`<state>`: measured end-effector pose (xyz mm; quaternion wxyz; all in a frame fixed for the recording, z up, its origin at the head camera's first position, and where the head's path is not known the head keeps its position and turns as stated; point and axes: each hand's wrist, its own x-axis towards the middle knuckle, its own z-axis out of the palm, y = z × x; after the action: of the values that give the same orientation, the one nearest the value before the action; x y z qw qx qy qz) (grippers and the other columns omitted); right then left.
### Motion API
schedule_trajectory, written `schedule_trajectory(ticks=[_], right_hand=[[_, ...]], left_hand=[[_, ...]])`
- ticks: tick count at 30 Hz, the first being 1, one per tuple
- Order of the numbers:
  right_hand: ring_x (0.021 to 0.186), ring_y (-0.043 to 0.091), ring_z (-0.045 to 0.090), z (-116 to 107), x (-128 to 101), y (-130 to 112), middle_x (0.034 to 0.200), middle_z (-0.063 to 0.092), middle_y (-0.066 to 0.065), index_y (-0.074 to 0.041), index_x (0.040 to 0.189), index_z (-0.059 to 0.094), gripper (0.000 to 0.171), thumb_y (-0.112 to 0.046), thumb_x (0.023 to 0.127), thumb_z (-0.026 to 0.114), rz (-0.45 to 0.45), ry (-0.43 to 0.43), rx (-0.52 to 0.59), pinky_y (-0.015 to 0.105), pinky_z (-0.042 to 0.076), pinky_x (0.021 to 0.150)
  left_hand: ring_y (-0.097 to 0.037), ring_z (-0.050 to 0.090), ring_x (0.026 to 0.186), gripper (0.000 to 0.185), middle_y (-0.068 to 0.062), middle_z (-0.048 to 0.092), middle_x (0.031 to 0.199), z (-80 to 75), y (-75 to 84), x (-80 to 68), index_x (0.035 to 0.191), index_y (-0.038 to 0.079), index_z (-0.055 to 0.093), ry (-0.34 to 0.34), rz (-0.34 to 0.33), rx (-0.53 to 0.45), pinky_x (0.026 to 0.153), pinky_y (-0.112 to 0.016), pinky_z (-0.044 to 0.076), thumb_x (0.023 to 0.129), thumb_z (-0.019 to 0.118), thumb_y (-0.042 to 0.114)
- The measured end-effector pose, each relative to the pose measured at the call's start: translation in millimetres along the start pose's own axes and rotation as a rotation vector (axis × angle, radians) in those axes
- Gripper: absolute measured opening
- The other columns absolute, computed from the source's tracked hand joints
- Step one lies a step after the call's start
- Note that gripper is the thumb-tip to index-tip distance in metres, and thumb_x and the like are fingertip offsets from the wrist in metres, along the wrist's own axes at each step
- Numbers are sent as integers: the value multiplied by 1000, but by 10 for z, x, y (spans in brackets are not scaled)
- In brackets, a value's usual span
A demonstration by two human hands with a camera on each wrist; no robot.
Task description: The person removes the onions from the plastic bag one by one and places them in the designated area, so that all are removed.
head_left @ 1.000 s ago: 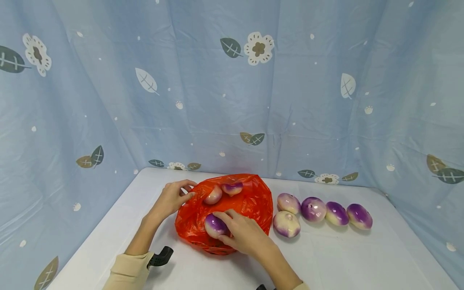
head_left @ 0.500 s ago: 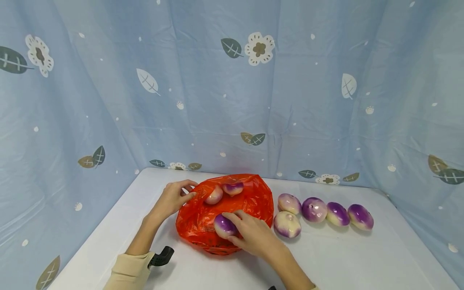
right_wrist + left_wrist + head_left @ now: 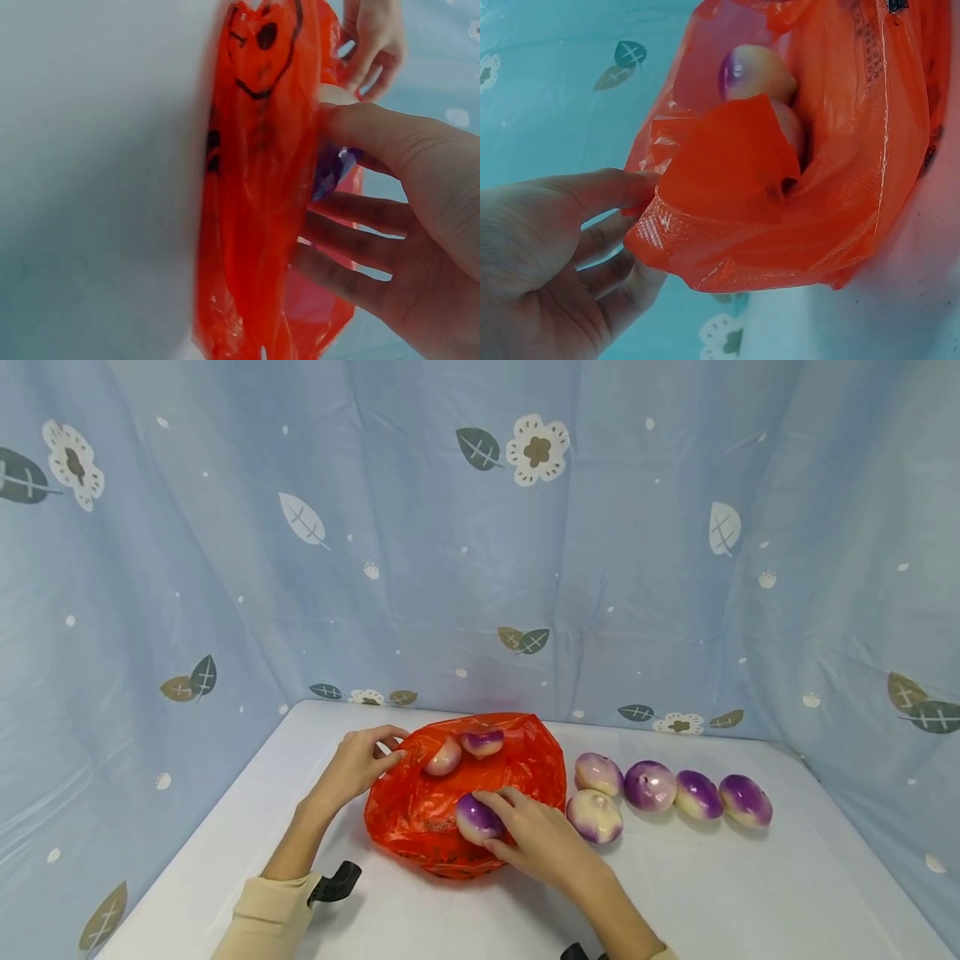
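My left hand (image 3: 358, 770) pinches the left rim of a red plastic bag (image 3: 401, 817) between thumb and fingers; the left wrist view shows the film folded over at that spot. Inside the open bag lie a pale onion (image 3: 443, 757) and a purple-topped onion (image 3: 482, 742). With my right hand (image 3: 546, 842) I hold a glossy purple-and-white onion (image 3: 476, 820) over the bag's near right part. Thumb and fingertips grip its right side. In the right wrist view the bag's wall (image 3: 262, 195) hides much of that onion.
To the right of the bag, several more onions lie on the white table (image 3: 720, 893). A whitish onion (image 3: 594, 816) sits close by the bag's right edge, and a purple onion (image 3: 746, 801) is farthest right. A blue patterned curtain (image 3: 420, 543) encloses the table behind.
My right hand has moved to the right across the bag's mouth with the onion in its grip. My left hand keeps its hold on the rim.
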<state>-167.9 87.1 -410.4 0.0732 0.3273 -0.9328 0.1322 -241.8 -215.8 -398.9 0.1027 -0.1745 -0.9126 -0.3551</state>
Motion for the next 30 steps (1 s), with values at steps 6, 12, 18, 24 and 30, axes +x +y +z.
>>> schedule_trajectory(ticks=[6,12,18,24,30], right_hand=[[100,18,69,-66,-31,53,120,62,-2,-28,141,49,59,-41,88,71,24,12,27,38,59,86],[107,21,68,-113,-43,110,126,61,2,-28,142,47,61,-42,88,71,46,4,54,42,59,86],[107,23,68,-176,-59,141,128,61,4,-27,142,48,62,-39,87,73,54,25,63,44,59,85],[109,21,67,-262,-90,183,128,60,3,-29,143,47,63,-40,87,73,90,39,48,43,59,86],[109,17,66,-390,-148,249,129,60,-1,-32,144,46,65,-39,86,74,130,64,61,42,59,87]], left_hand=[[-15,65,63,25,-10,73,92,0,6,8,114,10,69,-5,-6,-5,54,-19,54,89,71,9],[-12,64,63,25,-10,73,93,6,2,-8,114,10,69,-13,-17,-1,55,-19,55,89,70,10],[-13,64,64,25,-10,73,95,4,8,-10,115,10,69,-17,-28,-2,56,-19,55,90,70,11],[-13,65,65,25,-10,73,96,0,15,-1,115,12,69,-13,-40,4,56,-19,56,90,70,11],[-13,64,64,25,-11,73,94,-7,16,-7,114,10,69,-2,-22,2,55,-19,55,89,70,9]])
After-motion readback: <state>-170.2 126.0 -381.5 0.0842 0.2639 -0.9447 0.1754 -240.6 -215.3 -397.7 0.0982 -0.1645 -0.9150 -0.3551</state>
